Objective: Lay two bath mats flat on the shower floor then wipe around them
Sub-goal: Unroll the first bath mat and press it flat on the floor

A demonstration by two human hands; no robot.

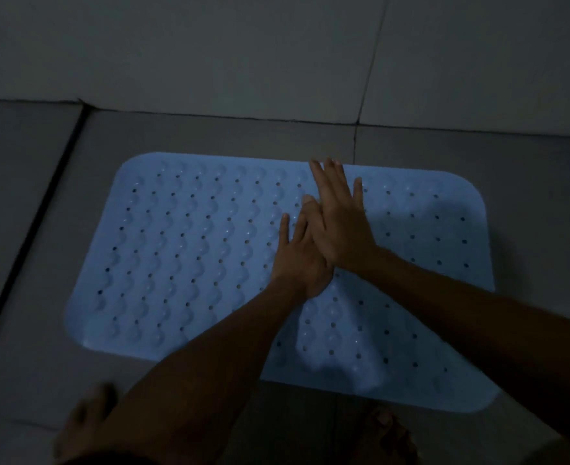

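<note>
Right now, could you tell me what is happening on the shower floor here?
A person is crouched over a light blue bath mat lying on the grey tiled floor near the wall. Both hands are spread on the middle of the mat with straight fingers, the right hand overlapping the left hand, apparently pressing it flat. Only this one mat is in view; no second mat or wiping cloth shows. The person's bare feet stand at the mat's near edge.

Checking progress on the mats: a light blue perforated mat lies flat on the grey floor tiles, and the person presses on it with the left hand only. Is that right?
Not quite. The head view shows both hands on the light blue mat: the right hand lies partly over the left hand, fingers straight, near the mat's middle. The rest holds: the mat is perforated and lies flat on the grey floor tiles.
</note>
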